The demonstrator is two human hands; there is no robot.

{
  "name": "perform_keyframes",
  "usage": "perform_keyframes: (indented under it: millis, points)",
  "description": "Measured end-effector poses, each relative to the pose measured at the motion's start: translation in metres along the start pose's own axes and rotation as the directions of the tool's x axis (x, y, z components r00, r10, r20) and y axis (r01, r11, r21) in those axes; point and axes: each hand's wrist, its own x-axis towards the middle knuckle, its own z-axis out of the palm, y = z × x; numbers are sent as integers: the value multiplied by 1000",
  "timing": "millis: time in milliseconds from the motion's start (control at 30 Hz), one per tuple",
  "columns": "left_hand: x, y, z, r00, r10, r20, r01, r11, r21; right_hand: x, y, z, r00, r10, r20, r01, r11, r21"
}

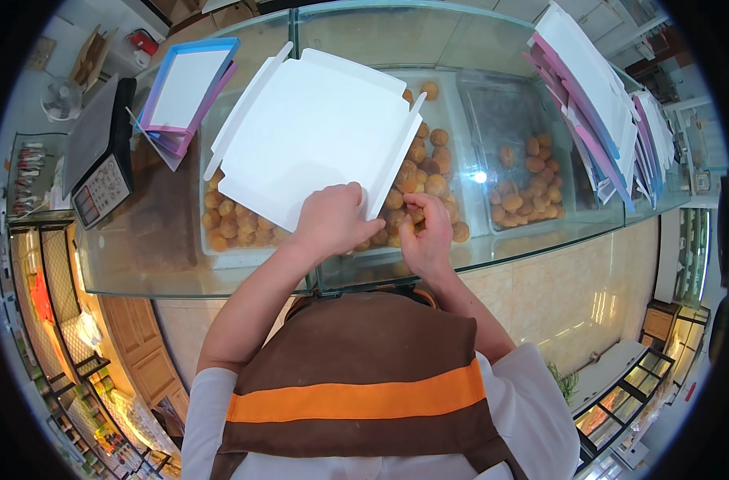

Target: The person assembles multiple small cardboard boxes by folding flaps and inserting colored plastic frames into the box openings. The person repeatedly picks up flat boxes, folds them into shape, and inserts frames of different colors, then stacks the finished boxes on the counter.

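A white cardboard box, flat in the middle with its side flaps partly raised, lies on the glass counter. My left hand grips its near corner, the fingers bent over the edge. Just right of that corner is my right hand, its fingers curled into a pinch. Whether anything sits between those fingertips I cannot make out. Under the glass, round golden-brown baked balls show around the box and below my hands; the box hides some of them.
Left of the box stand a stack of coloured, folded trays and a dark weighing scale. More flat cardboard pieces lean in a pile at the right. Beneath the glass, a second tray holds brown balls. The counter's near glass edge runs before me.
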Motion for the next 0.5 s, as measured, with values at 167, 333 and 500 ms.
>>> perform_keyframes:
  millis: [167,333,500]
  points:
    - [-1,5,11,994,54,-91,-43,993,114,0,1,1,999,-22,-27,22,1000,-4]
    - [-4,6,-6,999,-4,33,6,999,-46,0,0,0,1000,-9,-25,10,1000,3]
    - [-5,-1,3,996,45,-80,-46,999,-3,1,-3,1,993,-96,-63,93,994,-51]
